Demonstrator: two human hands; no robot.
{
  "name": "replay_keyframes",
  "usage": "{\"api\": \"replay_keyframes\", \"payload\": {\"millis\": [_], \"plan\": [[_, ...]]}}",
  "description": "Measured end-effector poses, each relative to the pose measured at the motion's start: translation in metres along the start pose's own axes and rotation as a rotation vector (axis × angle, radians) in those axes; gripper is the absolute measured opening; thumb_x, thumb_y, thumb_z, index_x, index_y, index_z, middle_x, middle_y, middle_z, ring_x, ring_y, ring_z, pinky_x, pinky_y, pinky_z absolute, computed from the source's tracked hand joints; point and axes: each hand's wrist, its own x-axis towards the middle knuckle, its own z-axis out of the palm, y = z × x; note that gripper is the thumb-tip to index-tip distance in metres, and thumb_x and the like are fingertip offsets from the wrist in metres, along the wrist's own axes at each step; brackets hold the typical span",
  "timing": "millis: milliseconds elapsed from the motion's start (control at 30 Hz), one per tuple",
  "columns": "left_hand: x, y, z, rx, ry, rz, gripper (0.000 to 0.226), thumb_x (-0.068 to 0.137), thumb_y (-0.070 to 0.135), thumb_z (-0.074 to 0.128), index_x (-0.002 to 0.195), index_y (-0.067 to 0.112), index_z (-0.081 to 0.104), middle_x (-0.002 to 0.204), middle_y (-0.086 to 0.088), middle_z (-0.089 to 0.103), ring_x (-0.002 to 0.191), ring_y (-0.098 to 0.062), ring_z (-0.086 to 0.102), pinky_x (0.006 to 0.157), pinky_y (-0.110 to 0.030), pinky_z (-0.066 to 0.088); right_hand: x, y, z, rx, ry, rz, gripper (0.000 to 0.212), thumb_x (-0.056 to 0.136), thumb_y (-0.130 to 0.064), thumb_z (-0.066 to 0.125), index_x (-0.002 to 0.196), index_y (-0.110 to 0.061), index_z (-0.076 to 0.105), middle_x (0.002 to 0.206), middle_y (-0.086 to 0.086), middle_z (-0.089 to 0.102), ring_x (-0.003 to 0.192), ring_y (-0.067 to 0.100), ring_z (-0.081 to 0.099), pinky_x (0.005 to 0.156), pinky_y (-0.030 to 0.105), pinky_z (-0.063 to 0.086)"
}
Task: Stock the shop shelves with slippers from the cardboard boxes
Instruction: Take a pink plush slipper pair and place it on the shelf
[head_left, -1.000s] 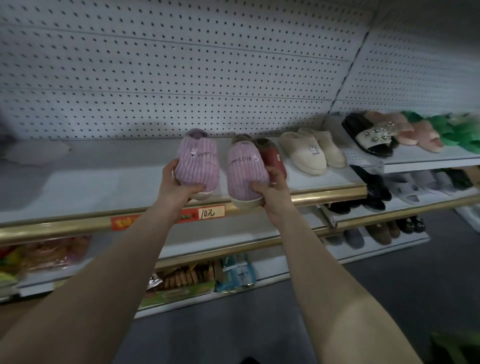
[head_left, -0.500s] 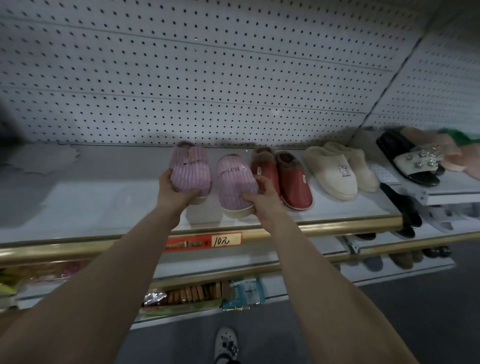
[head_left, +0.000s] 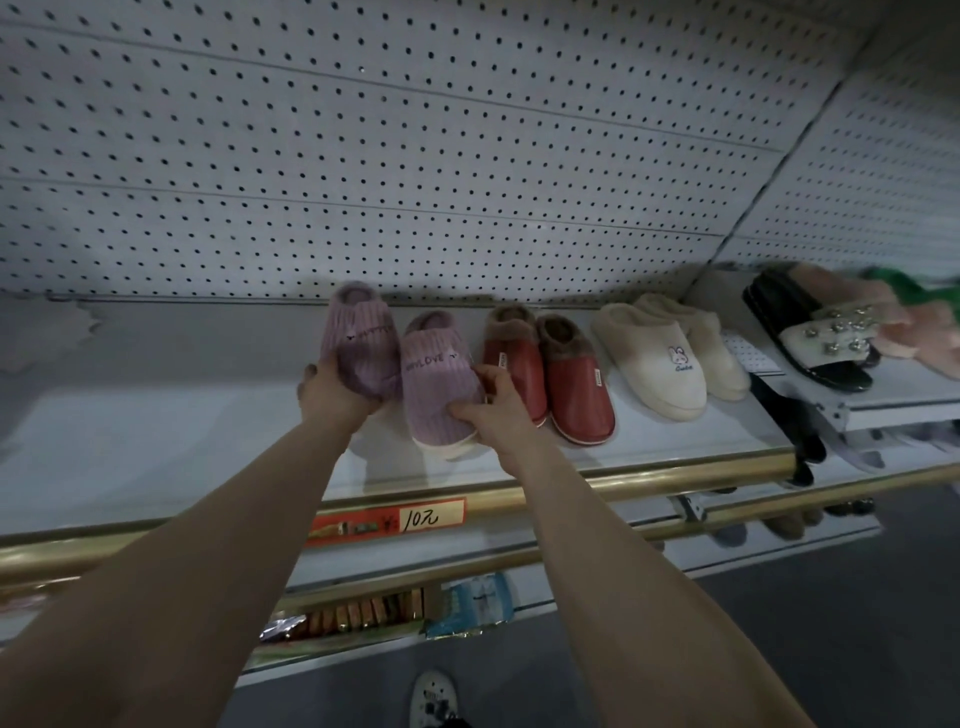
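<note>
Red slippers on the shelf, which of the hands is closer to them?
Right. The right hand grips one purple slipper directly beside the red slippers; the left hand holds the other purple slipper, farther left.

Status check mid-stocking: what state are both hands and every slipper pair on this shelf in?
left hand: grips the rear purple slipper by its toe.
right hand: grips the front purple slipper, low over the shelf.
red pair: set on the shelf, side by side.
cream pair: set on the shelf, side by side.
price tag: stuck on gold rail.
</note>
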Motion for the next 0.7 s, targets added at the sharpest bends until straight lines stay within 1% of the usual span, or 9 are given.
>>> {"api": "replay_keyframes", "payload": {"millis": [67,167,233,300,367,433,467,567,700], "plan": [[-0.005,0.001,0.000,0.037,0.010,0.014,0.081,0.069,0.021,0.081,0.139,0.011,0.043,0.128,-0.019,0.048,0.112,-0.041,0.051,0.096,-0.044,0.046,0.001,0.001,0.002,-0.081,0.021,-0.017,0.062,0.081,0.000,0.071,0.136,-0.015,0.045,0.124,0.005,0.051,0.104,0.018,0.054,0.084,0.030,0.052],[-0.014,0.002,-0.002,0.048,0.059,0.041,0.069,0.068,0.035,0.081,0.127,0.012,0.053,0.121,-0.020,0.052,0.104,-0.040,0.055,0.089,-0.041,0.049,0.000,0.000,0.006,-0.193,0.059,-0.024,0.066,0.079,-0.008,0.074,0.137,-0.018,0.047,0.132,0.007,0.054,0.113,0.024,0.056,0.098,0.043,0.051],[-0.022,0.004,-0.005,0.087,0.087,0.044,0.061,0.067,0.044,0.078,0.118,0.017,0.059,0.114,-0.019,0.057,0.096,-0.039,0.058,0.085,-0.040,0.051,-0.004,-0.001,0.008,-0.269,0.079,-0.024,0.068,0.078,-0.012,0.074,0.140,-0.018,0.046,0.134,0.008,0.056,0.117,0.028,0.056,0.101,0.047,0.049],[-0.033,0.008,-0.008,0.088,0.098,0.035,0.053,0.070,0.041,0.073,0.119,0.025,0.061,0.116,-0.019,0.056,0.097,-0.041,0.058,0.088,-0.043,0.052,-0.007,-0.001,0.008,-0.356,0.087,-0.028,0.067,0.078,-0.015,0.069,0.142,-0.018,0.047,0.134,0.009,0.057,0.119,0.029,0.056,0.102,0.046,0.048],[-0.047,0.014,-0.012,-0.001,0.078,0.034,0.047,0.076,0.033,0.070,0.122,0.028,0.063,0.120,-0.018,0.054,0.099,-0.041,0.058,0.091,-0.045,0.052,-0.011,0.001,0.005,-0.400,0.104,-0.038,0.061,0.071,-0.022,0.060,0.131,-0.022,0.055,0.126,0.007,0.062,0.114,0.029,0.058,0.098,0.043,0.050],[-0.062,0.020,-0.015,-0.090,0.065,0.089,0.041,0.080,0.024,0.068,0.121,0.022,0.066,0.119,-0.020,0.056,0.101,-0.040,0.059,0.092,-0.043,0.051,-0.012,0.006,-0.001,-0.430,0.116,-0.054,0.042,0.068,-0.022,0.056,0.110,-0.025,0.057,0.110,0.003,0.064,0.103,0.026,0.060,0.088,0.038,0.051],[-0.070,0.023,-0.017,-0.107,0.056,0.134,0.035,0.083,0.022,0.065,0.117,0.016,0.068,0.115,-0.021,0.059,0.101,-0.039,0.059,0.090,-0.040,0.051,-0.020,0.002,-0.004,-0.438,0.131,-0.068,0.036,0.071,-0.020,0.059,0.107,-0.025,0.058,0.105,0.003,0.065,0.100,0.026,0.061,0.085,0.038,0.050],[-0.093,0.031,-0.020,-0.168,0.009,0.218,0.032,0.084,0.025,0.066,0.114,0.014,0.068,0.114,-0.012,0.067,0.105,-0.031,0.062,0.088,-0.039,0.052,-0.048,-0.012,-0.013,-0.417,0.172,-0.101,0.038,0.083,-0.015,0.065,0.120,-0.019,0.062,0.110,0.008,0.068,0.099,0.028,0.062,0.087,0.037,0.050],[-0.118,0.044,-0.016,-0.237,-0.091,0.291,0.041,0.082,0.022,0.072,0.122,0.018,0.064,0.120,-0.002,0.065,0.104,-0.018,0.060,0.092,-0.036,0.051,-0.083,-0.022,-0.028,-0.419,0.213,-0.127,0.040,0.085,-0.036,0.066,0.123,-0.023,0.064,0.111,0.005,0.070,0.102,0.027,0.064,0.094,0.041,0.051]]}}
